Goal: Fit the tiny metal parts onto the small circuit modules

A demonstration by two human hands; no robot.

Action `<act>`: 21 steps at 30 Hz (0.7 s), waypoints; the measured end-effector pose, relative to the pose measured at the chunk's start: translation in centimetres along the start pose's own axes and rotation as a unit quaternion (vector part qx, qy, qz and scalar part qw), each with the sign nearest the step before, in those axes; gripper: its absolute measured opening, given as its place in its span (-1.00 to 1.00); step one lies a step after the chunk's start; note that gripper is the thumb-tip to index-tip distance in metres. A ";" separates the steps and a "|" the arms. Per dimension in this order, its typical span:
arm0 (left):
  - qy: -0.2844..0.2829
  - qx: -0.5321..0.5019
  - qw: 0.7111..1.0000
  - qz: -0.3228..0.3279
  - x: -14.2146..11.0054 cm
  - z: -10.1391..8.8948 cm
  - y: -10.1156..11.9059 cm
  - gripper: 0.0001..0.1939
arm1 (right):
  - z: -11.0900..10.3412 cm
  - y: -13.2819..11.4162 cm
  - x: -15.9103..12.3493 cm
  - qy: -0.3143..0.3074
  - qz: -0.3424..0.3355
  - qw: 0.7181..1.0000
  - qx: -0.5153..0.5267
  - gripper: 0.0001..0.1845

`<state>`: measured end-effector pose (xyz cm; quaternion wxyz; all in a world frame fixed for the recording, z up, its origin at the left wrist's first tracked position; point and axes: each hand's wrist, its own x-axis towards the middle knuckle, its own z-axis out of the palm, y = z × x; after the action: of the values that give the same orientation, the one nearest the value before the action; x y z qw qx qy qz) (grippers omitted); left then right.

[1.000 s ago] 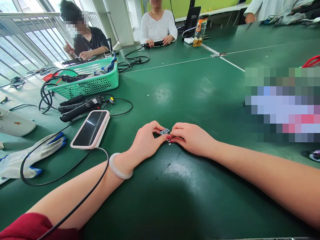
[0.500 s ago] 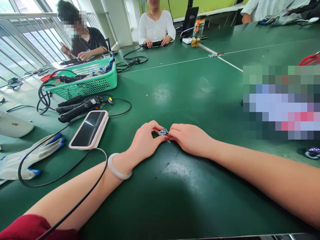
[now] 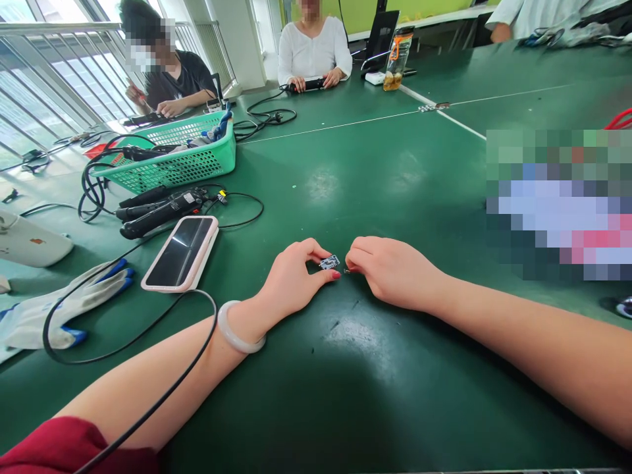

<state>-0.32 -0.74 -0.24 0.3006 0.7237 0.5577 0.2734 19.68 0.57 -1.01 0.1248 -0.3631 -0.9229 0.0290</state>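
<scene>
Between the thumb and fingers of my left hand (image 3: pixel 291 273) is a small dark circuit board (image 3: pixel 329 262) with white markings, held just above the green table (image 3: pixel 276 401). My right hand (image 3: pixel 392 270) is closed in a pinch a short way to the right of the board. A tiny dark piece (image 3: pixel 347 270) sticks out from its fingertips; it is too small to name. The two hands are apart, with a narrow gap between them.
To the left lie a phone (image 3: pixel 182 253) in a pink case, a white and blue glove (image 3: pixel 74 306), black hair-straightener-like tools (image 3: pixel 162 214) and a green basket (image 3: pixel 197 161). A black cable (image 3: pixel 205 342) crosses my left forearm. People sit across the table.
My right hand has drawn away to the right from the circuit board, with a tiny piece in its fingertips. My left hand still holds the board. The view has shifted slightly.
</scene>
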 end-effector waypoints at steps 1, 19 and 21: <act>-0.001 -0.001 1.000 -0.003 0.0 0.0 0.0 -0.79 | 0.0 0.0 0.0 0.003 0.000 1.000 0.015 -0.81; -0.025 0.009 0.997 0.077 -0.2 0.1 0.1 -0.73 | 0.5 -0.8 0.0 0.186 -0.106 0.977 -0.013 -0.76; -0.028 0.016 0.996 0.085 -0.2 0.1 0.2 -0.74 | 0.4 -0.8 0.0 0.171 -0.109 0.979 -0.025 -0.75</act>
<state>-0.18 -0.97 -0.17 0.2803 0.7806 0.4897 0.2689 19.04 -0.01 -1.28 0.2739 -0.2630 -0.9225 -0.0699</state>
